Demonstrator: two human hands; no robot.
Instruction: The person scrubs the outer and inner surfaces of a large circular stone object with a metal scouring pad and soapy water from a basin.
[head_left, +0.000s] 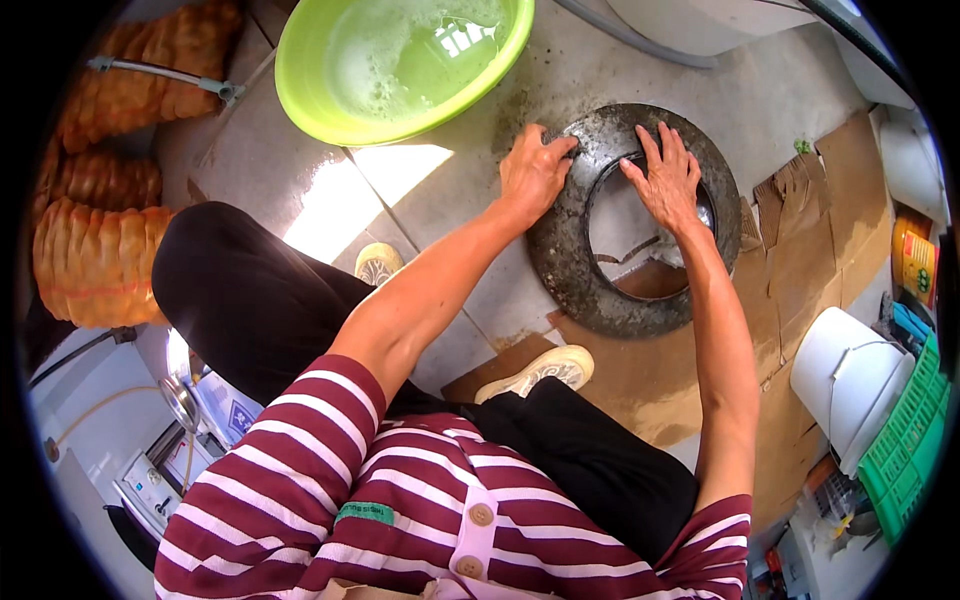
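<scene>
A wide, flat, dark grey ring [560,235], mottled and wet-looking, lies on the floor in front of me, partly over flattened cardboard. It looks like a stove ring, though its exact kind is unclear. My left hand [535,175] is closed at its upper left rim, the fingers curled against the edge; anything under them is hidden. On the far side, the fingers of my right hand [665,185] are stretched out and spread across the ring, its thumb by the inner edge. Through the ring's round hole, floor and a strip of brown cardboard show.
A lime-green basin [300,100] of sudsy water stands beyond my left hand. Flattened cardboard [800,260] covers the floor at right, near a white bucket [845,375] and a green plastic crate [905,450]. Orange mesh sacks [100,260] are piled at left. My shoes [540,372] are close to the ring.
</scene>
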